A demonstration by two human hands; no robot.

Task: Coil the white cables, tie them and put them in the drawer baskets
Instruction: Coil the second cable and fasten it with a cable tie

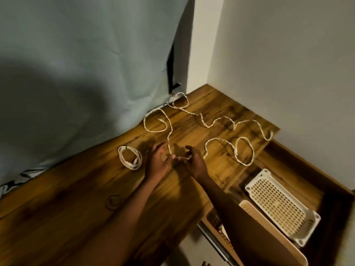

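A long white cable [219, 120] sprawls in loose loops across the wooden desktop [76, 189]. One stretch of it runs down between my hands. My left hand [160, 160] and my right hand [194, 162] meet over it at the desk's middle, fingertips pinching the cable. A coiled, tied white cable [130, 157] lies just left of my left hand. Down at the right, an open drawer [299, 166] holds a white perforated basket [280, 206] and a beige basket [247, 206], partly hidden by my right forearm.
A pale green cloth [86, 64] hangs along the back of the desk, and a grey wall closes the right side. A thin dark tie [113, 202] lies on the wood near my left forearm. The drawer's front edge juts out at the lower right.
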